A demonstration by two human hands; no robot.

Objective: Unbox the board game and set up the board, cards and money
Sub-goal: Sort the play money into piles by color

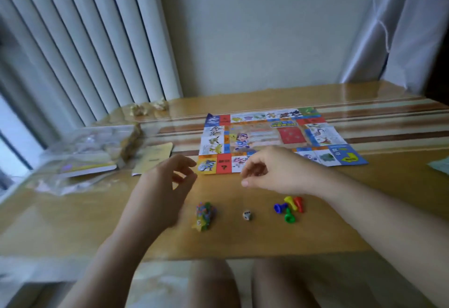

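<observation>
Left hand (pixel 167 186) and right hand (pixel 274 171) are hovering at the board's (pixel 279 137) near edge, fingers loosely curled, gripping nothing. It's lying flat on the table (pixel 97 222), looking thin and floppy, so pinching a corner seems best.

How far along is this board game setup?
Done: the colourful paper game board lies unfolded; four coloured plastic pawns and a white die are out. In hand: nothing visible, left hand and right hand hover. Left: cards and money, none visibly set out.
</observation>
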